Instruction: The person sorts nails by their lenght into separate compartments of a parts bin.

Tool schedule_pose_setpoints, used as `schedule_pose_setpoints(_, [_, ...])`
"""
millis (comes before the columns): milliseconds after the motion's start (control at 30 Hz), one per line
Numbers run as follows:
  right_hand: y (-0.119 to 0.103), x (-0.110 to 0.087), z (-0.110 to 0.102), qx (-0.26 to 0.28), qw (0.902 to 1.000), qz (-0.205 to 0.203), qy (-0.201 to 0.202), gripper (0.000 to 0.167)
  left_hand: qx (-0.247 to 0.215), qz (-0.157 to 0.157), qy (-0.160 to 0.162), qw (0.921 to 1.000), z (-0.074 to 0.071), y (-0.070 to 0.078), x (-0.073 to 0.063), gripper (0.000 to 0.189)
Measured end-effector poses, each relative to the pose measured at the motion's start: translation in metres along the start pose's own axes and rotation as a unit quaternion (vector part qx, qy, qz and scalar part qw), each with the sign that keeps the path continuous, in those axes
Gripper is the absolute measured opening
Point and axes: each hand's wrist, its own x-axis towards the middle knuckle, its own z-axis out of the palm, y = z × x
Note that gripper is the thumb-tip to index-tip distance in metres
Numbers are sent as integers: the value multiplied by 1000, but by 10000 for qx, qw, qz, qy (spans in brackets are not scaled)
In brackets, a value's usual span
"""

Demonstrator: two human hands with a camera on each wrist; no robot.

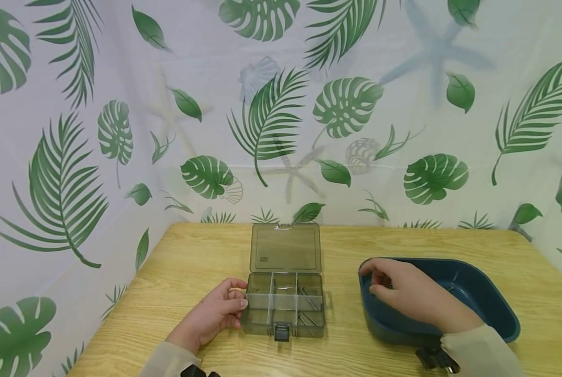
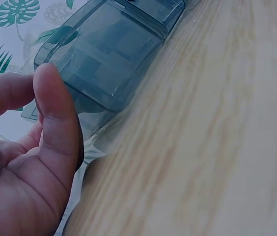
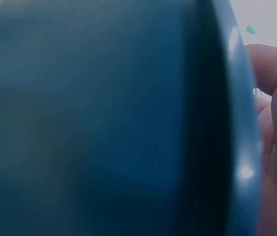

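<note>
A translucent grey compartment box [image 1: 283, 317] stands on the table with its lid [image 1: 285, 248] raised at the back. Several thin metal pieces, like nails or screws, lie in its right-hand compartments. My left hand [image 1: 219, 309] grips the box's left side, the thumb against the wall; the left wrist view shows this thumb [image 2: 55, 105] at the box's edge. Over the left part of a dark blue tub [image 1: 485, 290] is my right hand [image 1: 410, 293], its fingers bent downward. Whether they pinch something is hidden. The right wrist view shows the tub's rim [image 3: 244, 142] beside the fingers.
The wooden table [image 1: 205, 246] carries the box at centre and the tub to its right, a gap of bare wood between them. A small shiny piece shows inside the tub. Leaf-print cloth [image 1: 281, 120] hangs behind the table and along its left.
</note>
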Motion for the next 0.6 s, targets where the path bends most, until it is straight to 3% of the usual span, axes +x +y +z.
schedule_pose_setpoints(600, [71,-28,-20,-96,9944,861,-597,38,-14,-2,-52,10000,-1,1,-1,50])
